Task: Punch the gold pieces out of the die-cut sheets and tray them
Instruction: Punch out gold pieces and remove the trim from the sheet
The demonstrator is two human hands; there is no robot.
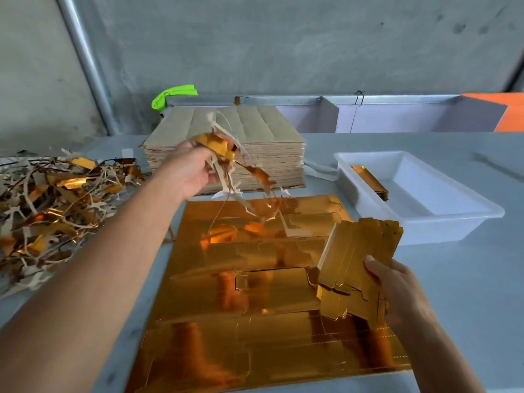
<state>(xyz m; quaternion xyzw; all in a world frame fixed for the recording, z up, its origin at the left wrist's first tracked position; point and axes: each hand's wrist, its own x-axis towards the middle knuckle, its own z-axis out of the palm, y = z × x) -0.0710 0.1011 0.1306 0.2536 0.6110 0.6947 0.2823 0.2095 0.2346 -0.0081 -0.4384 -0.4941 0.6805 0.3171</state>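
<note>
Gold sheet (241, 321) lies flat on the grey table (467, 293), die-cut lines showing across its mirror face; all places below are given from it.

Left hand (190, 171) is raised above the sheet's far edge, fingers curled round a tangle of scrap (226, 163): thin gold and white strips, some trailing down toward the sheet.

Right hand (397, 290) is over the sheet's right edge, fingers and thumb gripping a fanned bundle of punched pieces (360, 268). The bundle is held tilted, its lower end just above the sheet.

Tray (425, 222), white plastic, sits right of the sheet and beyond it, close to the corner. A short stack of pieces (368, 180) leans against its left inner wall.

Scrap heap (54, 205) lies left of the sheet, apart from it.

Sheet stack (255, 137), brown backs up, stands just beyond the sheet's far edge. Green cloth (173, 95) lies behind that stack.
</note>
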